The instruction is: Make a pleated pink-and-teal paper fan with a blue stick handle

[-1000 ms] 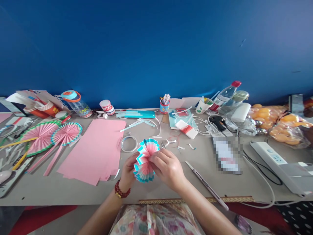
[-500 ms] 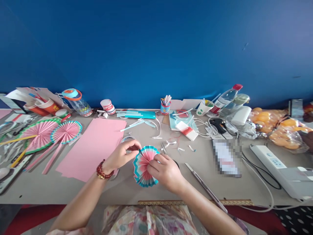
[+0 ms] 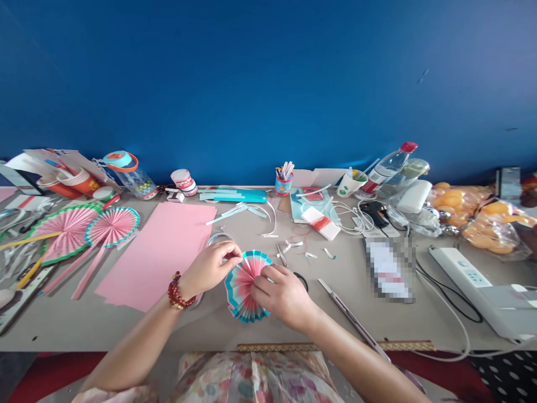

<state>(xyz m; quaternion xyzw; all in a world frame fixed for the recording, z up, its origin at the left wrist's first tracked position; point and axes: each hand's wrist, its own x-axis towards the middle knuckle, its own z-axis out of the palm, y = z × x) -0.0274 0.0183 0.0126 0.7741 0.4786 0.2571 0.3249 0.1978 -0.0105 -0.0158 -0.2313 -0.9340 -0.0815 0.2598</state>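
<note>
A round pleated paper fan (image 3: 241,291), pink in the middle with white and a blue rim, is spread almost to a full circle in front of me. My right hand (image 3: 283,294) grips it near the centre and right side, fingers curled over the folds. At its upper left edge, the thumb and fingertips of my left hand (image 3: 212,271) are pinched together on the rim. The hub is partly covered by my right fingers. Scissors (image 3: 283,256) lie just behind the fan, partly hidden by my right hand.
Pink paper sheets (image 3: 157,252) lie left, beside two finished-looking fans (image 3: 112,226). A utility knife (image 3: 352,319) lies on the right, near a power strip (image 3: 465,274). Behind are paper strips (image 3: 239,215), a pen cup (image 3: 284,183), red-wound thread (image 3: 321,224) and a glue gun (image 3: 375,214).
The fan has shifted slightly left and its left side looks smoother and rounder. My left fingers have closed flatter against its edge; my right hand keeps its grip.
</note>
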